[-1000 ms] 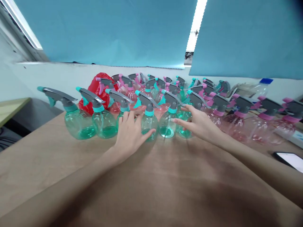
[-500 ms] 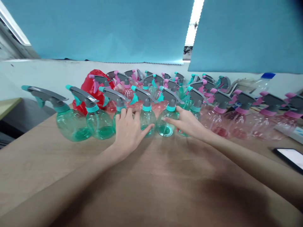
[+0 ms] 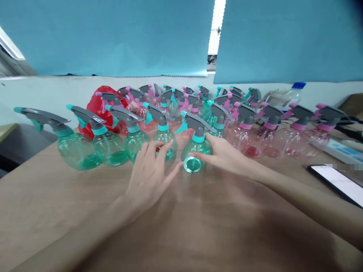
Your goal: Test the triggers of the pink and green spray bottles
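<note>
My right hand (image 3: 227,154) is wrapped round a clear green spray bottle (image 3: 188,151), thumb on its front and fingers behind its right side. That bottle stands out in front of the row, a little tilted, its round bottom rim showing. With fingers apart and nothing in it, my left hand (image 3: 148,170) hovers in front of another green spray bottle (image 3: 169,141); whether it touches that bottle I cannot tell. To its left are more green bottles with grey and turquoise trigger heads, among them a large spray bottle (image 3: 73,149).
Pink spray bottles (image 3: 246,140) line the right, and several more bottles crowd behind. A red plastic bag (image 3: 96,102) lies at the back left. On the wooden table (image 3: 181,230), a phone (image 3: 337,183) lies at the right. A blue-capped bottle (image 3: 292,96) stands near the wall.
My right hand has drawn the green spray bottle forward out of the row and tilted it. My left hand has come back from the bottles towards me. The view has shifted slightly to the right.
</note>
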The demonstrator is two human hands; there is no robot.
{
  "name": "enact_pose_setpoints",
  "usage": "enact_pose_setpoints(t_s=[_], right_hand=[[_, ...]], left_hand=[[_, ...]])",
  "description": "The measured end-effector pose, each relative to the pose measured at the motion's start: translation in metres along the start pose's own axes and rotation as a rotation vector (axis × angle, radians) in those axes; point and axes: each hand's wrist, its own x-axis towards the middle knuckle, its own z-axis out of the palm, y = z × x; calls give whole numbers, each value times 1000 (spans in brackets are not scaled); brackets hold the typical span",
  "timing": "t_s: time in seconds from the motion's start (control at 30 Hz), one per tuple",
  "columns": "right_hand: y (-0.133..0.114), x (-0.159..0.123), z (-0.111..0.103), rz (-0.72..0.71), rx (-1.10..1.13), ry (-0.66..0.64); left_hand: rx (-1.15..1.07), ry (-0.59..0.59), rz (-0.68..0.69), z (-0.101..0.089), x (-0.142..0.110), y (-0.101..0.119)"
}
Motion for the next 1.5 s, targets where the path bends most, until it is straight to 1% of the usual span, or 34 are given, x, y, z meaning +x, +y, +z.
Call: enact_pose_setpoints(t_s=[0.03,0.07,0.17,0.27,0.37,0.43,0.5,0.63,0.73,0.83,0.93,1.03,1.13,1.2,1.27,1.37,1.43,1.5], right_hand=[[0,-6,-4,-18,12,-17],[1,-13,-9,-25,11,-33],[6,-34,-22,8,-26,-55],[14,-55,-38,3,-17,-69],[26,-74,-55,-52,52,-88],[36,-83,-66,-76,116,-86],[48,-92,-74,-68,225,-67],[65,-105,-84,44,424,4],[70,-112,-89,77,475,69],[70,-116,-93,87,468,130],[71,-116,-93,110,457,147],[73,-113,-92,132,439,129],[74,-108,-91,185,355,152],[72,-104,-91,190,317,162],[70,-100,-90,158,326,159],[67,-92,-88,109,370,163],[66,-87,-86,76,406,160],[66,-82,-84,26,438,153]], left_hand=[[-84,-25,9,2,-1,6],[-174,-78,3,5,-2,13],[-437,-239,-64,20,-2,34],[-716,-339,-42,38,1,57],[-888,-396,-43,52,5,83],[-933,-418,-39,60,9,99],[-954,-437,-21,66,14,115],[-1006,-455,75,78,25,142],[-1048,-469,164,84,35,157],[-1031,-539,184,89,43,166],[-990,-572,199,95,48,167],[-917,-545,248,99,47,162],[-789,-493,295,99,41,148],[-662,-513,342,97,34,133],[-536,-510,335,93,26,118],[-448,-470,300,88,15,98],[-412,-462,277,85,11,91],[-391,-459,273,84,9,88]])
